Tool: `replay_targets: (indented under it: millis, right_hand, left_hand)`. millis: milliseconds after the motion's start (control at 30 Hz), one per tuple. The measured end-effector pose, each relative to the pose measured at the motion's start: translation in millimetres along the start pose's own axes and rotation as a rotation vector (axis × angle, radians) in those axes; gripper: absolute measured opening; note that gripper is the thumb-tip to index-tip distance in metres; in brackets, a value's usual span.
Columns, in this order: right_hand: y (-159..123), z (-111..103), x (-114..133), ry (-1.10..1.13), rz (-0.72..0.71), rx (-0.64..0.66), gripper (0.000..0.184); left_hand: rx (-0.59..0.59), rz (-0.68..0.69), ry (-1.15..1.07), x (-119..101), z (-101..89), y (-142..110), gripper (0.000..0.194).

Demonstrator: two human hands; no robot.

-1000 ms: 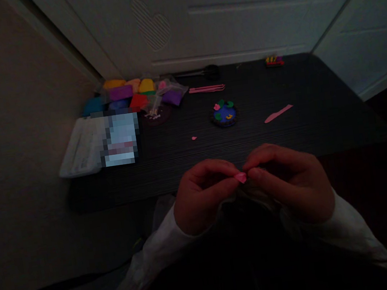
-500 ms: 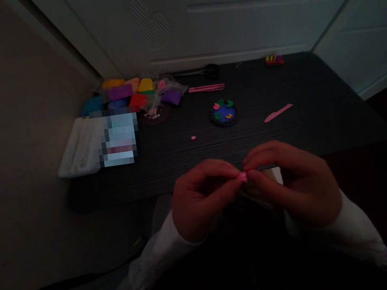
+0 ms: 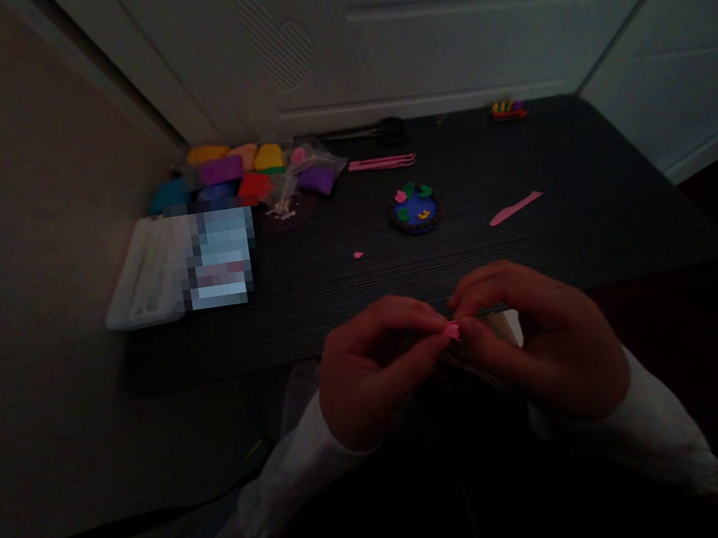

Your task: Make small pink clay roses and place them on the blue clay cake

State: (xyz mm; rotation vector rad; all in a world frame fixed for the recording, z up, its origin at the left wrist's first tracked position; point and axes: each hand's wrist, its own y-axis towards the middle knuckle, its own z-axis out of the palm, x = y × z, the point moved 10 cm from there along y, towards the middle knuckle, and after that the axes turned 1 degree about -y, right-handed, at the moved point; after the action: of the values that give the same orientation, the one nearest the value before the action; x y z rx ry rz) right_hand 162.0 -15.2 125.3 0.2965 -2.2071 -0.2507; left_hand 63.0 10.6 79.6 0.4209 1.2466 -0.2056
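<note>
Between the fingertips of both hands is a small piece of pink clay (image 3: 452,330), partly hidden by the fingers. My left hand (image 3: 379,364) pinches it from the left with thumb and forefinger. From the right, the thumb and fingertips of my right hand (image 3: 546,341) press on it. Both hands are just off the table's front edge. Beyond them, a round blue clay pond (image 3: 416,209) with a dark rim carries green leaves, a pink flower and a yellow bit. A tiny pink clay drop (image 3: 358,255) lies on the table, left of the pond.
On the dark table (image 3: 336,299), a pink clay knife (image 3: 516,208) lies right and pink tools (image 3: 382,162) lie behind the pond. Scissors (image 3: 388,130) and a colourful clay piece (image 3: 507,111) are at the back. Clay packets (image 3: 221,171) and a white case (image 3: 146,272) fill the left.
The right fingertips have shifted slightly on the pink clay, and its visible part looks a little smaller. Both hands otherwise stay in place, and the things on the table have not moved.
</note>
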Motion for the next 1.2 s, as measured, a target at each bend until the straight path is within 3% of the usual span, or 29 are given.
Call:
replay_targets:
  millis: [333, 633, 1000, 1200]
  right_hand:
    - [-6, -8, -1, 0.094, 0.002, -0.064, 0.015]
    - [-4, 1, -3, 0.143, 0.026, 0.013, 0.013]
    - [-2, -1, 0, 0.08, -0.002, -0.017, 0.01]
    - [-4, -2, -1, 0.151, 0.011, -0.01, 0.011]
  left_hand:
    - [-0.007, -0.018, -0.067, 4, -0.5, 0, 0.02]
    - [0.027, 0.005, -0.075, 3, 1.6, 1, 0.023]
    - [0.037, 0.061, 0.033, -4, 1.7, -1, 0.024]
    - [0.023, 0.036, -0.055, 0, 1.9, 1, 0.022]
